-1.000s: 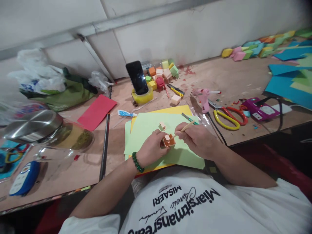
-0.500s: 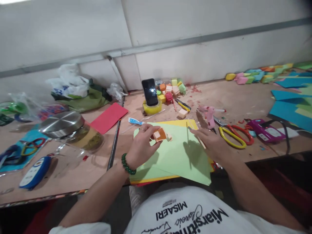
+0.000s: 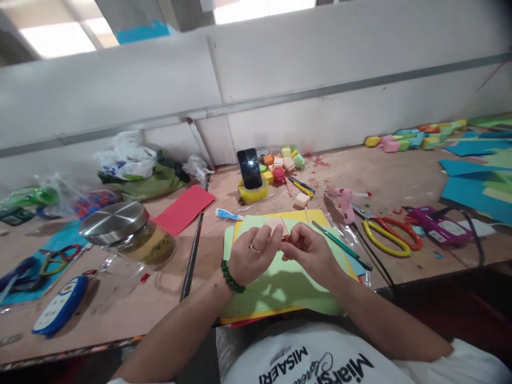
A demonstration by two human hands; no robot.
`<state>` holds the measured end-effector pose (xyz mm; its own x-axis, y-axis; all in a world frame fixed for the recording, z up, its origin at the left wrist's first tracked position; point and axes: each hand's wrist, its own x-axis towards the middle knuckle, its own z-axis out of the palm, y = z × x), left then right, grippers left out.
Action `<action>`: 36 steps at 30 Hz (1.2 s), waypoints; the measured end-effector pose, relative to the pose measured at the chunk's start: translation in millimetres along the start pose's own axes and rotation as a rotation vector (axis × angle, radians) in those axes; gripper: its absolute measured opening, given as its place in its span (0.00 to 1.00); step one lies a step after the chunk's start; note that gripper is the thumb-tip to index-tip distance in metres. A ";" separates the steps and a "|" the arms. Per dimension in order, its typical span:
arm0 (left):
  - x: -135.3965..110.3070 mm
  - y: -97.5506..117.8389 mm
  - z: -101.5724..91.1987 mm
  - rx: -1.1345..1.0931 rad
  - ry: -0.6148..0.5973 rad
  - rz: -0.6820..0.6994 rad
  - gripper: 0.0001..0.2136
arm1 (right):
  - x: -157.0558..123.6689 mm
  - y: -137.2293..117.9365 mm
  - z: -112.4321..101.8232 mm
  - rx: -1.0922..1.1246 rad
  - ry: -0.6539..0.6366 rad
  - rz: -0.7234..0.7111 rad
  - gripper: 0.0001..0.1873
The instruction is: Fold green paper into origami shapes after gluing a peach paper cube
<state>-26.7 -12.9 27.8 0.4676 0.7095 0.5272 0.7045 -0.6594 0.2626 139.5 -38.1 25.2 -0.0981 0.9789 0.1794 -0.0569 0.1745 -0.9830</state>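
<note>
Peach paper box (image 3: 276,224) is held between both hands, above green sheets (image 3: 268,298). At far left, a lidded jar (image 3: 130,232) is seen, then a red sheet (image 3: 186,208). The box is gripped by the curled fingers of the left hand (image 3: 253,255). Fingertips of the right hand (image 3: 311,249) are bunched at its edge; whether a flap is pinched cannot be told. Scissors (image 3: 387,238) are placed farther right.
</note>
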 end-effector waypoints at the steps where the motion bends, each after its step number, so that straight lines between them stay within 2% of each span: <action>1: -1.2 -0.6 1.3 -0.003 0.007 0.004 0.14 | 2.0 2.8 0.9 0.023 0.006 0.013 0.27; 4: -3.4 -5.1 5.9 -0.037 0.090 -0.036 0.13 | 4.4 2.6 -4.5 -0.024 0.044 -0.027 0.23; 6: -3.0 -8.1 9.1 -0.164 0.150 -0.178 0.21 | 4.3 -2.2 -11.2 -0.125 0.144 -0.115 0.20; 7: -2.3 -8.9 10.7 -0.278 0.132 -0.277 0.27 | 4.0 -4.7 -14.6 -0.187 0.205 -0.162 0.18; 8: -1.5 -9.0 12.4 -0.426 0.052 -0.378 0.32 | 3.6 -6.8 -17.7 -0.250 0.257 -0.209 0.16; 11: 0.8 -3.8 17.7 -0.943 -0.424 -0.587 0.31 | 1.6 -9.0 -23.2 -0.419 0.311 -0.343 0.12; 12: 1.3 -0.3 19.2 -1.089 -0.537 -0.619 0.30 | 0.6 -8.7 -23.6 -0.467 0.297 -0.390 0.11; 13: 1.7 3.6 20.3 -1.208 -0.577 -0.643 0.31 | -0.6 -8.2 -23.3 -0.506 0.273 -0.434 0.10; 14: 2.1 7.7 20.9 -1.302 -0.544 -0.665 0.32 | -2.0 -7.7 -22.7 -0.537 0.240 -0.470 0.08; 16: 3.1 14.7 20.3 -1.417 -0.389 -0.697 0.33 | -5.0 -7.3 -20.8 -0.574 0.157 -0.512 0.06; 19: 4.7 19.2 16.5 -1.453 -0.215 -0.745 0.28 | -8.4 -8.5 -19.2 -0.590 0.078 -0.527 0.04; 22: 5.6 18.0 13.6 -1.451 -0.123 -0.747 0.23 | -9.5 -9.4 -20.7 -0.588 0.054 -0.515 0.05; 27: 5.8 15.9 13.6 -1.489 -0.007 -0.747 0.25 | -10.8 -5.5 -24.9 -0.577 0.041 -0.479 0.03; 32: 6.7 15.5 13.3 -1.539 0.039 -0.798 0.25 | -14.4 -2.7 -30.3 -0.505 0.059 -0.370 0.05; 34: 7.8 14.3 12.2 -1.538 0.046 -0.835 0.21 | -14.1 -5.5 -39.4 -0.535 0.060 -0.334 0.06; 36: 9.5 12.5 10.4 -1.540 0.069 -0.874 0.18 | -10.6 -9.7 -56.6 -0.677 0.070 -0.269 0.09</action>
<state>-7.9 -11.8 27.7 0.2152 0.9650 -0.1498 -0.3999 0.2270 0.8880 197.3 -44.1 30.6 -0.1020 0.8933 0.4377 0.5587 0.4155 -0.7178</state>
